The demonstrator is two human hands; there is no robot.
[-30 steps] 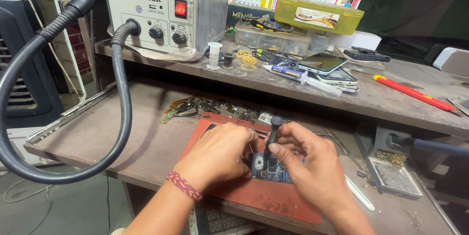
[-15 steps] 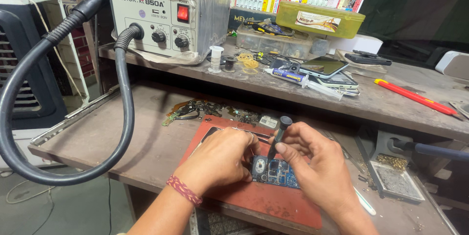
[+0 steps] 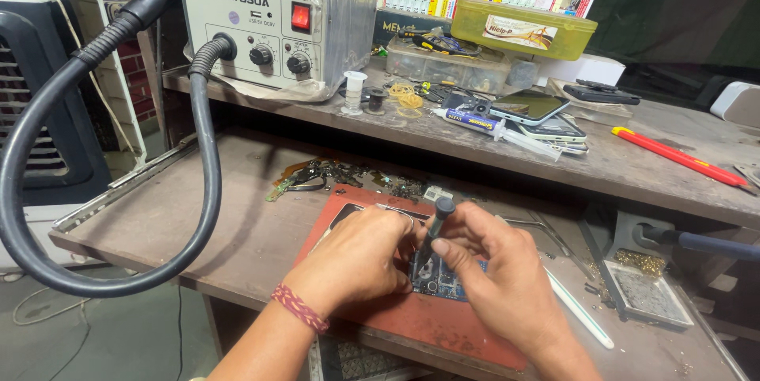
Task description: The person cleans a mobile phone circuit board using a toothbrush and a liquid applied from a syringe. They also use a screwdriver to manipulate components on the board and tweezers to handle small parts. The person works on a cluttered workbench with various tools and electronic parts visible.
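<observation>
Circuit board of the opened phone lies exposed on the red work mat, so the cover is already off. Your right hand pinches the dark screwdriver upright, tip on the board, fingers closed around its shaft. Your left hand presses the phone down, fingers curled; whether screws remain cannot be told.

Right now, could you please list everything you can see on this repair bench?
Hot-air station: one, grey, upper shelf left.
Hose: one, black, looping down left.
Lidded box: one, yellow-green, shelf back.
Phones: a stack, dark, shelf middle.
Syringe: one, white, beside the phones.
Red tool: one, shelf right.
Mat: one, red-brown, lower bench.
Circuit board: one, blue, on the mat.
Screwdriver: one, black, upright on the board.
Left hand: steadying the board.
Right hand: gripping the screwdriver.
</observation>
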